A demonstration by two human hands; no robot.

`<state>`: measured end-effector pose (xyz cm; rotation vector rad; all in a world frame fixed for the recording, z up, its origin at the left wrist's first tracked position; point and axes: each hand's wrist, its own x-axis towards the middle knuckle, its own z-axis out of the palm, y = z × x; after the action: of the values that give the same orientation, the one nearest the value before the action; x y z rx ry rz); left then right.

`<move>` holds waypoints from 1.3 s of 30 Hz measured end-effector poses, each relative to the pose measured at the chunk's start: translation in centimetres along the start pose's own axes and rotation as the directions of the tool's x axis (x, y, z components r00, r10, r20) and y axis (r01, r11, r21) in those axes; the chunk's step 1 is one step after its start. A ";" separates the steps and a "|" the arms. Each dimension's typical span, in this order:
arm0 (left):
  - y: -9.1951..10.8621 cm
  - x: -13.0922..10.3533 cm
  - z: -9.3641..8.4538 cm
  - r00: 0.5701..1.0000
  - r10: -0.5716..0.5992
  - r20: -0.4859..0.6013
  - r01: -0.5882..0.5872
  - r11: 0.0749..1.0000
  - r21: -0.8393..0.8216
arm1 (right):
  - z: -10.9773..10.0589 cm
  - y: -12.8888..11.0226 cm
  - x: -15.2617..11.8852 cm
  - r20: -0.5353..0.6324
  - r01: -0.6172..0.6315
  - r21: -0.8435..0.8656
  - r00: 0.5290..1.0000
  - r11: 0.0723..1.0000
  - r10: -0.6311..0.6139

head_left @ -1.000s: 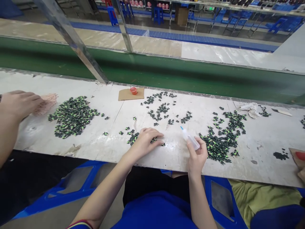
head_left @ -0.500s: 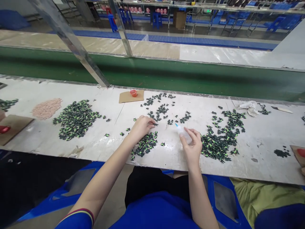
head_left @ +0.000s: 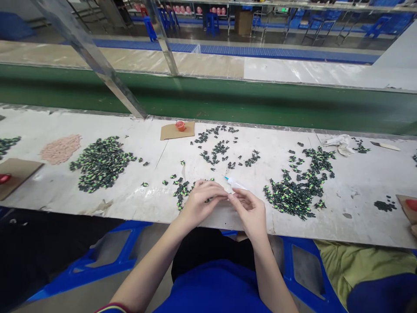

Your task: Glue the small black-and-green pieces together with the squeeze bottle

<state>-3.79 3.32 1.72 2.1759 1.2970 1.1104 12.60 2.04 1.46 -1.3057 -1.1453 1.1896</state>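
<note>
loosely curled hands (head_left: 201, 201), fingertips (head_left: 223, 192) perhaps together

No readable text, labels, brands or numbers; green glow (head_left: 284, 9) at far back too small to read.

Left hand (head_left: 203, 201): was bent, its fingertips meeting the right hand's; anything pinched there was too small to tell.
White bottle (head_left: 236, 184): showed just beyond the right hand (head_left: 250, 209), blue tip pointing left.
Green-black pieces (head_left: 293, 196): lay heaped right of both hands, others left.
Dark pieces (head_left: 220, 148): lay scattered beyond.
Red cup (head_left: 180, 126): sat on cardboard (head_left: 167, 132).
</note>
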 end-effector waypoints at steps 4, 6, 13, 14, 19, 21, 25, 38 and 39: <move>0.1 -1.0 0.8 0.998 -0.053 0.044 0.049 0.995 0.087 | 0.0 0.6 -0.2 0.099 -0.069 0.098 0.993 0.993 0.060; -0.3 -1.4 1.1 0.997 -0.067 0.031 0.060 0.982 0.179 | -0.2 0.7 -0.2 0.084 -0.048 0.078 0.996 0.996 0.042; -1.8 -2.1 2.5 0.999 -0.030 0.020 0.020 0.920 0.392 | -0.4 1.0 -0.9 0.048 -0.071 0.053 0.997 0.996 0.068; -1.8 -2.1 2.6 1.000 -0.024 0.015 0.016 0.924 0.381 | -0.3 1.1 -0.9 0.041 -0.088 0.071 0.996 0.994 0.085; -0.9 -1.9 2.1 0.999 0.022 -0.037 -0.011 0.959 0.284 | -0.1 1.1 -1.2 -0.006 -0.071 0.054 0.997 0.996 0.071; -0.2 -1.8 1.7 0.998 0.038 -0.043 -0.026 0.966 0.258 | -0.1 0.7 -1.3 -0.006 -0.035 0.021 0.999 0.999 0.035; 1.1 -1.7 0.9 0.998 0.057 -0.010 -0.053 0.973 0.226 | -0.1 0.1 -1.4 0.000 -0.019 0.017 1.000 1.000 0.019; 2.7 -1.7 0.8 0.984 0.169 -0.054 -0.152 0.961 0.229 | -0.9 -0.4 -1.6 0.023 0.007 0.137 1.000 0.991 -0.011; 2.8 -1.7 0.8 0.980 0.189 -0.065 -0.169 0.957 0.238 | -0.9 -0.5 -1.6 0.021 0.020 0.137 1.000 0.990 -0.023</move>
<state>-2.02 0.46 2.29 2.4834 1.3464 1.1860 13.33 0.38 2.08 -1.1767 -1.0719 1.2470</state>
